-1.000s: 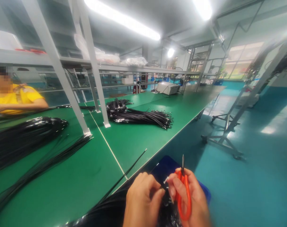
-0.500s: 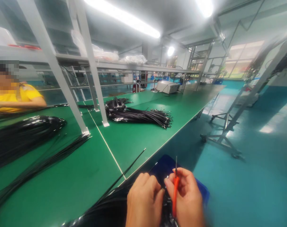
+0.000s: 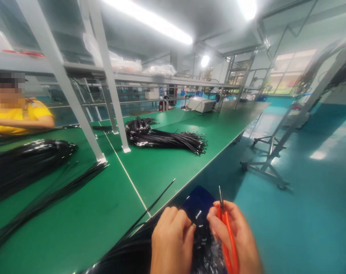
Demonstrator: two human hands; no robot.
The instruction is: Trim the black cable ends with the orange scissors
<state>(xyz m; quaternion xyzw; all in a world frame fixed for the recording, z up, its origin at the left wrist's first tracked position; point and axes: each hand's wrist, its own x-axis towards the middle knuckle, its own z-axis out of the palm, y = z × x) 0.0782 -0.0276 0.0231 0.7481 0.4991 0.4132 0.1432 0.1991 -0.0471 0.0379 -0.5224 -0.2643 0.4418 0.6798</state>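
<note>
My right hand (image 3: 237,232) is wrapped around orange-handled pliers (image 3: 231,243), their narrow metal tip pointing up. Closed and knuckles up, my left hand (image 3: 173,238) is over the near edge of the bench; what its fingers grip is hidden. Black cables (image 3: 130,249) run beneath and beside it, and one cable end (image 3: 164,194) sticks out past it over the green top. Between and below both hands is a dark blue bin (image 3: 198,196) with small shiny pieces and clear scraps (image 3: 208,243) in it.
Across the green bench (image 3: 150,179) lie a cable bundle (image 3: 173,140) and, at left, more black cables (image 3: 27,163). Grey shelf posts (image 3: 111,76) rise from it. A person in yellow (image 3: 33,116) is at the far left. A wheeled rack (image 3: 271,160) stands on the right.
My right hand has moved right with the pliers, away from my left hand. The pliers have turned, so both orange handles show. My left hand has hardly moved.
</note>
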